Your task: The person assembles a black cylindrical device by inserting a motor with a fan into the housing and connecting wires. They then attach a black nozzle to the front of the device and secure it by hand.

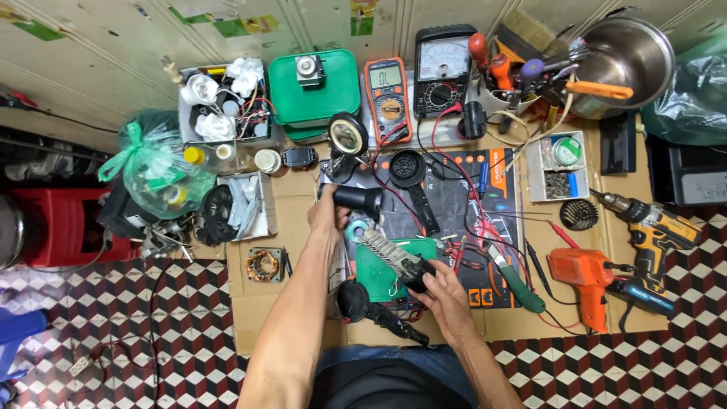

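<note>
- Left hand (327, 214) reaches up to the middle of the frame, fingers wrapped round the rear end of a black barrel housing (359, 201); the barrel lies on its side, its open end pointing right.
- Right hand (447, 297) sits lower, just right of centre, closed on a dark motor block with a pale heating coil (395, 257) sticking out of it.
- The coil slants from the right hand's fingers up and to the left, ending just below the barrel; the two parts are near each other but not touching.
- The coil looks grey-white, ribbed with wire turns on a flat frame; thin wires trail off it.
- It hangs over a green mat (371, 276) lying on a black work mat (500, 197).
- Below the hands, lower centre, a black handle shell (372, 309) lies on the cardboard (303, 303).
- Another black shell half with a round grille (413, 182) rests just right of the barrel.
- Upper centre, an orange multimeter (387, 88) and a black analogue meter (444, 70) stand side by side.
- At right, an orange soldering gun (585, 273) and a yellow drill (655, 227).
</note>
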